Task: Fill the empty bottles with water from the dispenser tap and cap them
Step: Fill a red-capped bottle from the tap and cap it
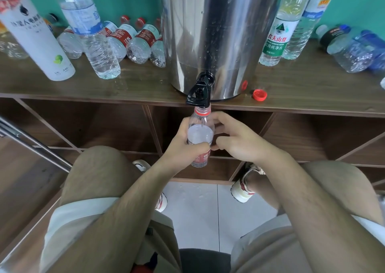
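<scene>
A clear plastic bottle (201, 135) with a red label and red neck ring stands upright right under the black tap (200, 91) of the steel dispenser (218, 33). Water shows inside the bottle up to its shoulder. My left hand (183, 145) grips the bottle around its middle. My right hand (235, 141) curls around its right side, fingers touching the bottle. A loose red cap (260, 95) lies on the wooden shelf top (125, 85) to the right of the dispenser's base.
Left of the dispenser stand a white can and a tall clear bottle, with several red-labelled bottles lying behind them. Two tall bottles stand at the right, and more lie further right. Open cubbies sit under the shelf; my knees and feet are over a tiled floor.
</scene>
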Demonstrator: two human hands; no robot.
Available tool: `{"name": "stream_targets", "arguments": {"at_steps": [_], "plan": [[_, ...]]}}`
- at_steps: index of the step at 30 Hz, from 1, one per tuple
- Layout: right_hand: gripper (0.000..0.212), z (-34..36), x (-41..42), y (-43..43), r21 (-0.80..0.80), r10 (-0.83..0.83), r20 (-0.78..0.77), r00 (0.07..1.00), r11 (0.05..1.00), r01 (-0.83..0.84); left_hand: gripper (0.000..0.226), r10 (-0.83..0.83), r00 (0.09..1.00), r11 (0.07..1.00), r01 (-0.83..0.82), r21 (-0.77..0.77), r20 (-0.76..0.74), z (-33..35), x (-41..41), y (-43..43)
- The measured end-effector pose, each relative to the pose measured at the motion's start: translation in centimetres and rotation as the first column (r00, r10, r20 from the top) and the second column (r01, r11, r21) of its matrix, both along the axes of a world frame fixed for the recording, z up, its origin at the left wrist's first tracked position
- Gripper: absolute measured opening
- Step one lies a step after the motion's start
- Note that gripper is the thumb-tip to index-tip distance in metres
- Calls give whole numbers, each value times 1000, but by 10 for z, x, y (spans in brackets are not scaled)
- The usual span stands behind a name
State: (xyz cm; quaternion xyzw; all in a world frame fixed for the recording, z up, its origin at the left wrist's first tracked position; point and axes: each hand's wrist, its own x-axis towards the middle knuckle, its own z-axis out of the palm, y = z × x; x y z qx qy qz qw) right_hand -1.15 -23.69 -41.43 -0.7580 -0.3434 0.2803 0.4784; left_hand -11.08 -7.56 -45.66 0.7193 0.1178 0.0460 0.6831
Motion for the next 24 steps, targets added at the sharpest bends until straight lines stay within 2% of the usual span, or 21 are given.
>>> {"name": "stream_targets", "arguments": {"at_steps": [4,7,12,15,21,24], "plan": [[51,6,-12,2,55,-13,209,978,998,2,75,19,1000,1000,-20,16,20,2,1,-7],[45,10,-21,12,138,-57,290,955,990,17,74,74,996,996,-76,47,52,2,2,-10],[51,12,-26,26,44,-141,327,935,990,134,68,143,985,975,-156,156,94,1,5,-10],[48,15,-28,27,18,-154,327,933,988,156,69,144,985,970,-159,186,91,-2,7,-10],[50,15,-29,27,-35,-133,299,945,988,150,87,160,987,971,-162,175,28,-1,10,-18],[49,15,-29,28,-44,-128,291,948,988,147,74,160,987,964,-158,214,9,-3,9,-16]]}}
